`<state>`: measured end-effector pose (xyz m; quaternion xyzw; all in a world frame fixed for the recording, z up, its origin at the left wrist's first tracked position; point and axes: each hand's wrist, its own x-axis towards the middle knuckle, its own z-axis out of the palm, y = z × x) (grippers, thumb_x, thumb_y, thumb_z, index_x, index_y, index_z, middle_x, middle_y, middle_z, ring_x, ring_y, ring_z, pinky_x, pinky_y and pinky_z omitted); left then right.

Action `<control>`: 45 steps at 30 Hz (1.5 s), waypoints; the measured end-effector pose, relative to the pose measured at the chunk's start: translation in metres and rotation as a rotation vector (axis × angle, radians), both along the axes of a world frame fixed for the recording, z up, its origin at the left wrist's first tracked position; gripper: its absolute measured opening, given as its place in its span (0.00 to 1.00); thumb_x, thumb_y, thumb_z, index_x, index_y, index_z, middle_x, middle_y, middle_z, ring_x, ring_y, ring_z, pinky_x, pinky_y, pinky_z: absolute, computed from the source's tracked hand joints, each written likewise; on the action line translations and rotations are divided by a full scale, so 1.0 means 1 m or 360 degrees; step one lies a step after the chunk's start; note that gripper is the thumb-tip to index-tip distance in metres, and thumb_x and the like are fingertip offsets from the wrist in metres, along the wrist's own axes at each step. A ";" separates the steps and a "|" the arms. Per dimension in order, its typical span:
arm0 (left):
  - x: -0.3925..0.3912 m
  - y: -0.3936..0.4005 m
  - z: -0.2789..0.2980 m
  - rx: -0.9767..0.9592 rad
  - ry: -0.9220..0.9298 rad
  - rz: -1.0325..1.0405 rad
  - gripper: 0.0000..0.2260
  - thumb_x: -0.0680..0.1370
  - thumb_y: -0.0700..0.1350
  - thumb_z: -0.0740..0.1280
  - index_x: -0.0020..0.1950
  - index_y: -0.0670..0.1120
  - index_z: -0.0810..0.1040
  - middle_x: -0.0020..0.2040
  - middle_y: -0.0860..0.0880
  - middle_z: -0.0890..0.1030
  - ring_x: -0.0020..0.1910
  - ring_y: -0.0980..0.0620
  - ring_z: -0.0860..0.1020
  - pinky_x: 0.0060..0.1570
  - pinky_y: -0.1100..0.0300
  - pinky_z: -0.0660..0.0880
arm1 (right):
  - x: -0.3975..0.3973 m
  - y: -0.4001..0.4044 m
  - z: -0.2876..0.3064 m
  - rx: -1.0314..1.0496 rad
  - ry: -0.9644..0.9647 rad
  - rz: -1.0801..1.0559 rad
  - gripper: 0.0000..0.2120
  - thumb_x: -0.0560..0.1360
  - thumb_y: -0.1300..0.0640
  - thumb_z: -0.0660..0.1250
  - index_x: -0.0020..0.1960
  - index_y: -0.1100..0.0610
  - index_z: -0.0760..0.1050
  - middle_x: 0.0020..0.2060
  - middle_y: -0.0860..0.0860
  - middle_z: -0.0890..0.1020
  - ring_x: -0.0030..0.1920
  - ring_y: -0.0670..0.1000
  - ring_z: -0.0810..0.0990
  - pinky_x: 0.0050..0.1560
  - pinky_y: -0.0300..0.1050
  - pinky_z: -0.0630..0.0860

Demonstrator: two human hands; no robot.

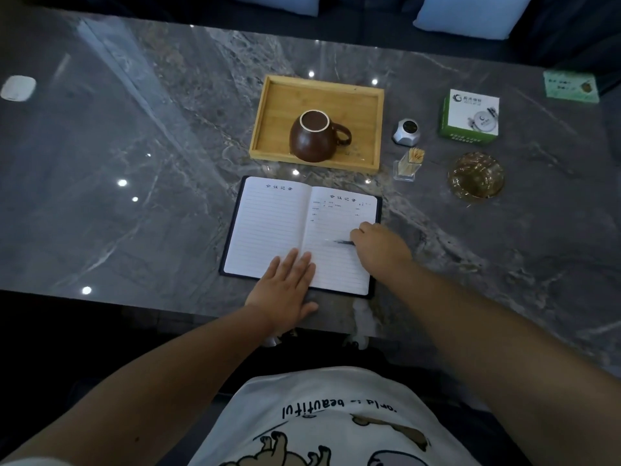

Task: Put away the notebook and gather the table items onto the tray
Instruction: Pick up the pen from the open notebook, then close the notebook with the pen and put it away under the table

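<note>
An open lined notebook [272, 227] with a dark cover lies on the grey marble table [134, 163], just in front of a bamboo tray [268, 105]. A brown mug [311, 142] stands upside down on the tray. My left hand [285, 290] lies flat with fingers apart on the notebook's lower edge. My right hand [379, 245] rests on the right page, closed around a dark pen [341, 242] whose tip points left. A toothpick holder [408, 164], a small silver device [407, 132], a green-and-white box [470, 117] and an amber glass ashtray [476, 174] stand right of the tray.
A green card [571, 86] lies at the far right. A small white object [18, 88] sits at the far left. Light blue cushions [470, 13] on a dark sofa lie beyond the table's far edge. The table's near edge runs just below my left hand.
</note>
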<state>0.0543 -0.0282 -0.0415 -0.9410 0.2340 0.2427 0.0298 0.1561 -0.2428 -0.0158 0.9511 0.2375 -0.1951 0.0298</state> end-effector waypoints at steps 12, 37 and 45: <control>0.000 0.001 -0.005 -0.0011 -0.0008 0.0014 0.36 0.76 0.66 0.35 0.75 0.44 0.34 0.76 0.44 0.33 0.73 0.42 0.30 0.72 0.45 0.35 | -0.011 -0.115 0.004 -0.0114 0.0035 -0.0537 0.14 0.75 0.64 0.59 0.59 0.56 0.74 0.58 0.56 0.77 0.57 0.58 0.75 0.56 0.52 0.74; 0.041 0.066 0.021 -0.0572 -0.0366 0.1636 0.22 0.77 0.48 0.64 0.67 0.38 0.69 0.70 0.36 0.67 0.68 0.35 0.65 0.66 0.40 0.64 | -0.073 -0.021 -0.013 -0.0039 0.0277 0.0021 0.30 0.81 0.47 0.50 0.78 0.58 0.47 0.78 0.56 0.45 0.77 0.56 0.45 0.75 0.56 0.54; 0.063 0.095 0.011 -0.0567 0.0044 0.1987 0.25 0.76 0.59 0.63 0.60 0.39 0.74 0.57 0.38 0.77 0.51 0.40 0.77 0.51 0.46 0.74 | -0.073 -0.020 -0.016 -0.0009 0.0300 -0.0007 0.30 0.80 0.51 0.54 0.78 0.58 0.47 0.78 0.56 0.45 0.77 0.57 0.44 0.75 0.56 0.54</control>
